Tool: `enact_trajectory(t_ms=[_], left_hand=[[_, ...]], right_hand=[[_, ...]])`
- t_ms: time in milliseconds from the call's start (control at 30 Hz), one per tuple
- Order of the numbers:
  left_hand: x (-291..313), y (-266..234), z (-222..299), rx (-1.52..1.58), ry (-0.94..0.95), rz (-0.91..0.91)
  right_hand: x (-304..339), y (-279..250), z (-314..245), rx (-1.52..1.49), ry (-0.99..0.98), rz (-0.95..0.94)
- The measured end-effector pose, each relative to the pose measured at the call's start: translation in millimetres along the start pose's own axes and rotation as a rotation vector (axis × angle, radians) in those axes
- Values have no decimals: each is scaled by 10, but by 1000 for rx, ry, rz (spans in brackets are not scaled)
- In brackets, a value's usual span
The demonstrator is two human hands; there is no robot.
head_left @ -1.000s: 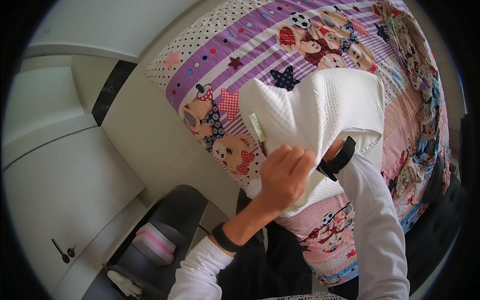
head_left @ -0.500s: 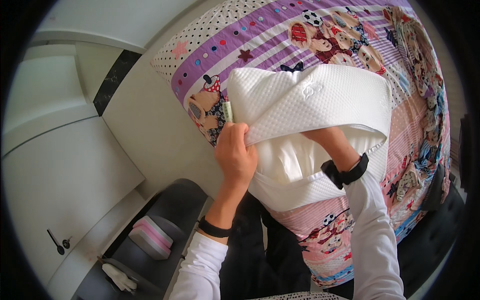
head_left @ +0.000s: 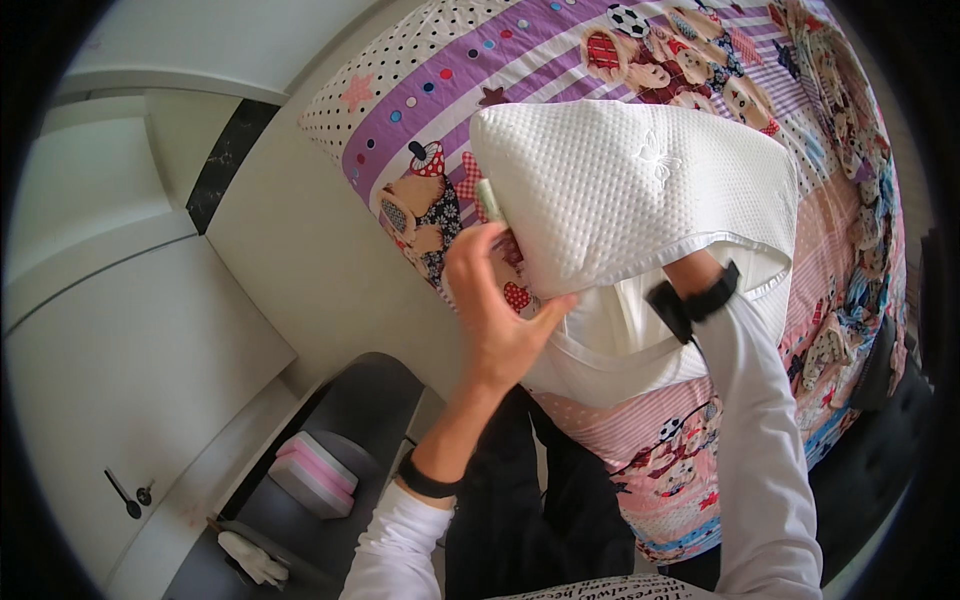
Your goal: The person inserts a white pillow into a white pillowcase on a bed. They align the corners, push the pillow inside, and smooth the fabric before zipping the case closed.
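A white quilted pillowcase (head_left: 600, 180) with an embroidered butterfly lies on the bed, its opening toward me. Inside the opening shows smooth white material (head_left: 610, 320), perhaps the pillow. My right hand (head_left: 696, 272) reaches through the opening up to the wrist; its fingers are hidden under the raised upper layer. At the case's near left corner is my left hand (head_left: 500, 310), thumb and fingers spread apart with nothing between them. The thumb tip is close to the rim of the case. A pale label (head_left: 490, 200) sticks out from the left side, just beyond my left fingertips.
The bed (head_left: 420, 95) has a patterned sheet in purple, pink and white. Bunched fabric (head_left: 850, 150) runs along its right side. At the lower left stands a dark grey seat (head_left: 340, 420) with a pink and grey block (head_left: 313, 475) and a white glove-like item (head_left: 250, 558).
My left hand has let go of the pillowcase's edge and spread its fingers. The upper layer has risen and puffed out over my right hand, which has shifted slightly right.
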State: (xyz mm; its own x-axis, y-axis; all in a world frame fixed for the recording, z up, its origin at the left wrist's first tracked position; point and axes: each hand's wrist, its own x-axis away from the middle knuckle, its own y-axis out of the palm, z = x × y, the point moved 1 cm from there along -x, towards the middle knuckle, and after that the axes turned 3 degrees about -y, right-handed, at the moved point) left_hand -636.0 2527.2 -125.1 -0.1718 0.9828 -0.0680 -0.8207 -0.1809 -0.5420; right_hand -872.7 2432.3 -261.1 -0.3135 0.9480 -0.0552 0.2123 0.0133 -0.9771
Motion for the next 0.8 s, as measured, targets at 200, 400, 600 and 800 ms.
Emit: enact_trajectory(t_ms=[200, 400, 600, 800], left_hand=[[285, 64, -11, 254, -367, -305], [249, 349, -371, 229, -432, -31], [174, 349, -776, -191, -452, -42], [223, 228, -884, -236, -350, 52]], right_hand=[[462, -593, 63, -286, -75, -286], [686, -885, 407, 107, 419, -632], [1049, -908, 1352, -116, 610, -332], [1124, -566, 1716, -453, 490, -90]])
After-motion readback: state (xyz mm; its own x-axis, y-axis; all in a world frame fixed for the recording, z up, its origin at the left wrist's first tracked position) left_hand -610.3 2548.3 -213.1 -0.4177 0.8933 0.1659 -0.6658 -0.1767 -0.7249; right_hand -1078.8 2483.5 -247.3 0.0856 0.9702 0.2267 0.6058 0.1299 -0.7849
